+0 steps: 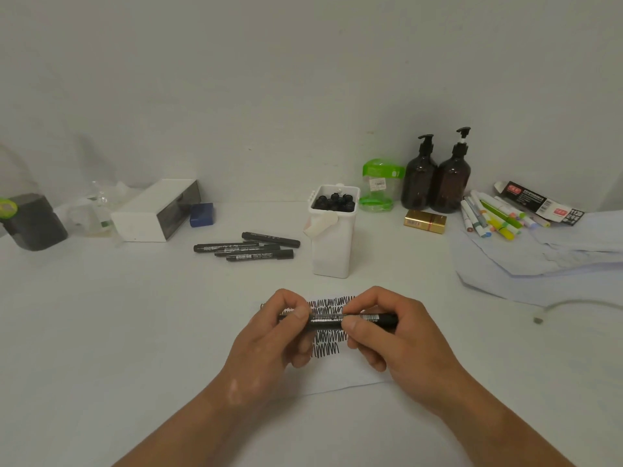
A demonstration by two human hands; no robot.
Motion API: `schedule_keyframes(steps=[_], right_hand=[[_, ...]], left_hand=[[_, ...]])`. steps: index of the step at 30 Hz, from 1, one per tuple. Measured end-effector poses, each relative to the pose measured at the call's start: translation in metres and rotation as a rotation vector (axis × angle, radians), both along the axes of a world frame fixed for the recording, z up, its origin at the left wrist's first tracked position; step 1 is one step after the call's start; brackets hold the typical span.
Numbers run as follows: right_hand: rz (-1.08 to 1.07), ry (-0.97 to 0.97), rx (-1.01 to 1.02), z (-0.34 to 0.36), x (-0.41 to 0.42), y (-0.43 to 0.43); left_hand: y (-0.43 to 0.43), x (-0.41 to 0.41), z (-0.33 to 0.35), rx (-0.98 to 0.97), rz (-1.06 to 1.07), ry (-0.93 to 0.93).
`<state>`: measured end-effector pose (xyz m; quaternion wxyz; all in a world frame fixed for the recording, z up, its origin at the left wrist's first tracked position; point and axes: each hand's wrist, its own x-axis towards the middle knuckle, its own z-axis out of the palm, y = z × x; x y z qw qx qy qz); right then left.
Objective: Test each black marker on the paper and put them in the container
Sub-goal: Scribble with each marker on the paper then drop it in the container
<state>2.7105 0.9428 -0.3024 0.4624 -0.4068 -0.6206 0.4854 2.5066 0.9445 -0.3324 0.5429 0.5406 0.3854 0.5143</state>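
Head view: a black marker (328, 321) is held level just above the paper (340, 375), its long axis running left to right across the view. Its right end sticks out past the right hand (391, 335). Its left end is hidden inside the left hand (269, 335), so which end carries the cap cannot be told.

Both hands grasp the marker. The left hand's thumb lies on the barrel and its fingers curl round from the far side. The right hand pinches the barrel between thumb and forefinger, with the other fingers curled beneath. Both forearms come in from the bottom edge and meet over the paper, wrists low and near the desk (135, 332).

The paper lies flat on the desk under the hands, with rows of black zigzag scribbles (326, 348) showing between the two hands.

Beyond the paper stands the white container (332, 254), upright, with the dark ends of markers packed in its open top. To its left four loose black markers (246, 248) lie on the desk, roughly parallel, also lengthwise left to right.

Along the back are a white box (151, 214), two brown pump bottles (435, 176), a gold box (425, 221) and a heap of coloured markers (495, 217).
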Motion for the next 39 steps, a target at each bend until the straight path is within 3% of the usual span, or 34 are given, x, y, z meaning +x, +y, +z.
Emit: schedule_keyframes(steps=[15,21,24,29,33,36,39], right_hand=[[-0.129,0.08,-0.021,-0.004,-0.018,-0.002],[-0.086,0.078,-0.026,0.0,-0.012,-0.002],[-0.075,0.05,-0.004,0.003,-0.007,0.001],[0.0,0.022,0.006,-0.001,-0.008,-0.002],[0.067,-0.042,0.016,-0.008,-0.015,-0.006],[-0.014,-0.165,0.114,-0.01,-0.017,-0.006],[-0.065,-0.035,0.105,-0.006,-0.009,-0.001]], left_hand=[[-0.007,0.013,0.014,-0.038,0.103,-0.111],[-0.001,-0.002,0.006,0.045,-0.017,-0.006],[0.002,-0.004,0.002,0.067,0.032,0.064],[0.003,-0.005,0.003,0.083,0.019,-0.099],[-0.001,-0.001,0.005,0.095,-0.002,-0.028],[-0.003,-0.001,0.009,0.098,0.03,-0.006],[-0.004,-0.007,0.013,0.156,0.076,0.149]])
